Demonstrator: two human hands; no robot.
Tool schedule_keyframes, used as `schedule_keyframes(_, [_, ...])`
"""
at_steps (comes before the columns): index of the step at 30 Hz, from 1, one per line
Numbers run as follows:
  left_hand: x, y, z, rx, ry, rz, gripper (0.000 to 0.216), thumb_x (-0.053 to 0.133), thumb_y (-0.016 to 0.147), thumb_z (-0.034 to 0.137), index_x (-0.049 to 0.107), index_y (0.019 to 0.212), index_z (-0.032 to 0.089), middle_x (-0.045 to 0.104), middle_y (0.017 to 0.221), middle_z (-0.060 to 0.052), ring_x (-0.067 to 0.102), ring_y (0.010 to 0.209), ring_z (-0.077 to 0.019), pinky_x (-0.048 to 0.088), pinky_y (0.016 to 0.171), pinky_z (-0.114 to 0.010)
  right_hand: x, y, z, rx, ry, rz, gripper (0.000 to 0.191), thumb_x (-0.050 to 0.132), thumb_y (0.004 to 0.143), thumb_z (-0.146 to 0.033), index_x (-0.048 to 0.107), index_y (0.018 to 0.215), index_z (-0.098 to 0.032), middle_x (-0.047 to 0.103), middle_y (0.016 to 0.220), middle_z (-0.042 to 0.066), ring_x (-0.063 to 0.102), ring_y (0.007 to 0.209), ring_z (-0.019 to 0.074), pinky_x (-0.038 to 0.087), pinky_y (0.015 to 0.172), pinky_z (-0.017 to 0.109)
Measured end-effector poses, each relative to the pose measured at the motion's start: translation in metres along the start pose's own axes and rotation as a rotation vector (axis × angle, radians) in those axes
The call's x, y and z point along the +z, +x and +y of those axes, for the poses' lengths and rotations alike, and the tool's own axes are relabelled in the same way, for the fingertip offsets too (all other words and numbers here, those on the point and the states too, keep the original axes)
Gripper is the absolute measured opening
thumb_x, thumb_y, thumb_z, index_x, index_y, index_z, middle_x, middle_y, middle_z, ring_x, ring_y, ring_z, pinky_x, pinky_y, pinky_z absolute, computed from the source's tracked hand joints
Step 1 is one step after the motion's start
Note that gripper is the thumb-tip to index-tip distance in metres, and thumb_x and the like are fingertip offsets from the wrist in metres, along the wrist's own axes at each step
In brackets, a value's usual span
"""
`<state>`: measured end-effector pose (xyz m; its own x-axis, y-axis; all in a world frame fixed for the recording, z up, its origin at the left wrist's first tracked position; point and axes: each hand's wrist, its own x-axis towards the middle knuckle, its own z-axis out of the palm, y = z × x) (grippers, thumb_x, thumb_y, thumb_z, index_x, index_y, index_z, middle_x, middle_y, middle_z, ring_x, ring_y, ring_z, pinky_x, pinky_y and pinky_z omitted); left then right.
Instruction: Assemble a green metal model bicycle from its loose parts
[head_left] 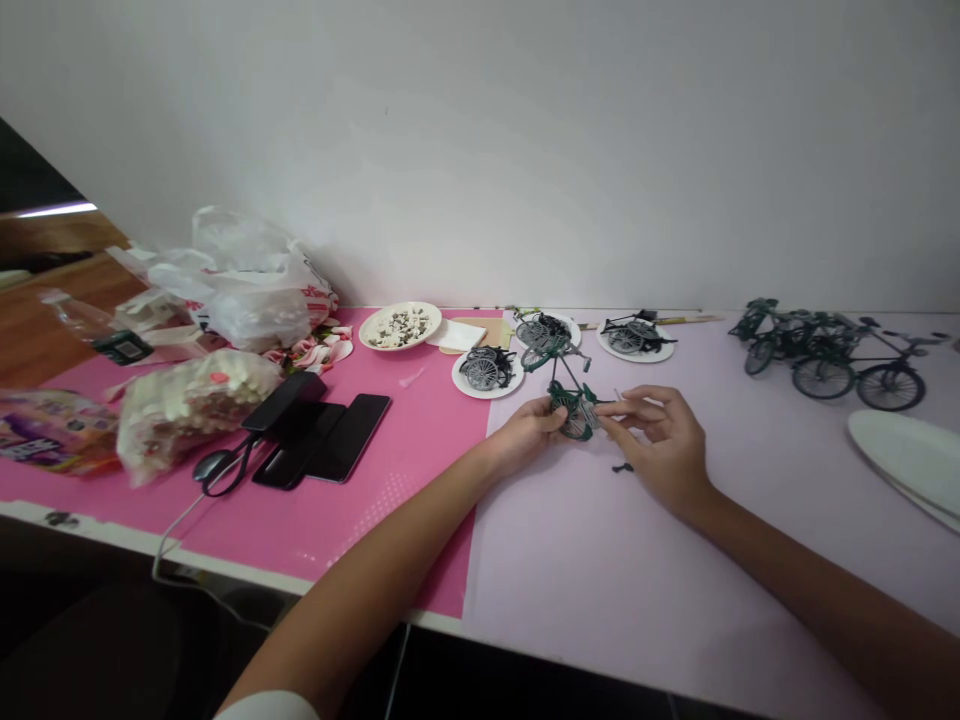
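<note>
A dark green model bicycle (568, 372) is held up over the pale purple table surface, its frame tilted. My left hand (525, 432) is closed on it by the lower wheel. The fingers of my right hand (656, 435) pinch at the same wheel from the other side; a thin light piece shows by the fingertips, too small to name. A small dark green part (622, 468) lies on the table below my right hand. Just beyond the bicycle are white plates of dark wheels and parts: a left plate (466, 388), a middle plate (576, 330) and a right plate (664, 352).
Several model bicycles (823, 375) stand at the right, behind stacked white plates (911, 455). A bowl of small pieces (400, 344) sits at the back. To the left are phones (349, 438), a black device (281, 405), plastic bags (259, 300) and a bottle (90, 325).
</note>
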<state>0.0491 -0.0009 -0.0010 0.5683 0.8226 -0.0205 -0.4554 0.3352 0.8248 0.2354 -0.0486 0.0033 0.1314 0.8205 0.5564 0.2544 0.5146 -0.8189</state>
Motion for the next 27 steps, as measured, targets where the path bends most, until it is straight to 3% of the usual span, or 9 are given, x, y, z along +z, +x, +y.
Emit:
schedule_keyframes(6, [0.004, -0.003, 0.003, 0.004, 0.057, -0.021, 0.057, 0.092, 0.069, 0.054, 0.068, 0.099, 0.012, 0.07, 0.098, -0.01, 0.065, 0.092, -0.0196, 0.046, 0.097, -0.039, 0.0, -0.001, 0.007, -0.065, -0.017, -0.004, 0.036, 0.082, 0.085, -0.037, 0.057, 0.107, -0.025, 0.081, 0.089, 0.005, 0.08, 0.086, 0.0258, 0.064, 0.066, 0.035])
schedule_keyframes(11, [0.004, -0.002, 0.004, -0.026, 0.187, 0.055, 0.063, 0.093, 0.069, 0.047, 0.065, 0.113, 0.012, 0.069, 0.113, -0.013, 0.064, 0.1, -0.0208, 0.047, 0.092, -0.037, 0.0, -0.004, 0.013, -0.085, -0.011, -0.02, 0.034, 0.083, 0.085, -0.03, 0.059, 0.109, -0.025, 0.08, 0.092, 0.005, 0.08, 0.092, 0.0257, 0.065, 0.07, 0.035])
schedule_keyframes(15, [0.003, -0.001, 0.003, -0.063, 0.214, 0.097, 0.054, 0.089, 0.072, 0.036, 0.065, 0.114, 0.012, 0.069, 0.104, -0.01, 0.064, 0.087, -0.0173, 0.045, 0.082, -0.034, 0.0, -0.004, 0.013, -0.09, -0.003, -0.021, 0.032, 0.082, 0.086, -0.028, 0.059, 0.109, -0.026, 0.079, 0.092, 0.004, 0.08, 0.091, 0.0256, 0.065, 0.069, 0.035])
schedule_keyframes(20, [0.007, -0.002, 0.007, -0.062, 0.155, 0.083, 0.053, 0.084, 0.071, 0.024, 0.061, 0.119, 0.013, 0.069, 0.098, -0.007, 0.064, 0.086, -0.017, 0.043, 0.082, -0.033, 0.001, -0.003, 0.01, -0.099, 0.029, -0.067, 0.032, 0.08, 0.088, -0.026, 0.057, 0.11, -0.027, 0.079, 0.093, 0.004, 0.079, 0.093, 0.0251, 0.064, 0.067, 0.034])
schedule_keyframes(27, [0.004, -0.004, 0.011, -0.078, 0.207, 0.04, 0.06, 0.091, 0.068, 0.025, 0.062, 0.119, 0.013, 0.068, 0.099, -0.006, 0.063, 0.089, -0.0179, 0.041, 0.083, -0.034, 0.001, -0.003, 0.008, -0.086, 0.043, -0.086, 0.035, 0.08, 0.088, -0.025, 0.053, 0.111, -0.028, 0.08, 0.093, 0.004, 0.079, 0.091, 0.024, 0.063, 0.067, 0.034])
